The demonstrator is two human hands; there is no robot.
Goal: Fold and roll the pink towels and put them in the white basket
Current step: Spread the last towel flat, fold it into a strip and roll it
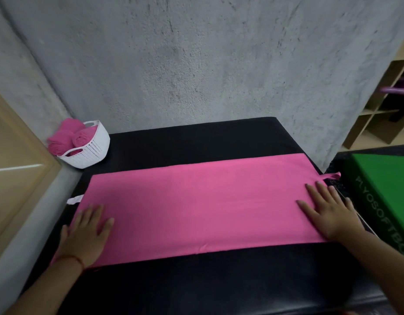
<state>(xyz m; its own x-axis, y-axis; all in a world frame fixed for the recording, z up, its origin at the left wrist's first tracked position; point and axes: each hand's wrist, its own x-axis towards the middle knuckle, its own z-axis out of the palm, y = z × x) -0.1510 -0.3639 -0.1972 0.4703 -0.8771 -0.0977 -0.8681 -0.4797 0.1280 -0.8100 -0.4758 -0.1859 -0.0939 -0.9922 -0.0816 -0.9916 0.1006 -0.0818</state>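
My left hand (85, 235) and right hand (328, 212) press flat, fingers straight, on opposite ends of the towel (196, 201); its long axis runs between them, basket (92, 151) far-left.

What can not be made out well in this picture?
Head view only.
The count of rolled towels in the white basket: its wall hides the lower ones.
The lettering on the green box: cut off by the right edge.
The purple thing on the shelf: blurred.
The layers in the flat pink towel: top layer covers them.
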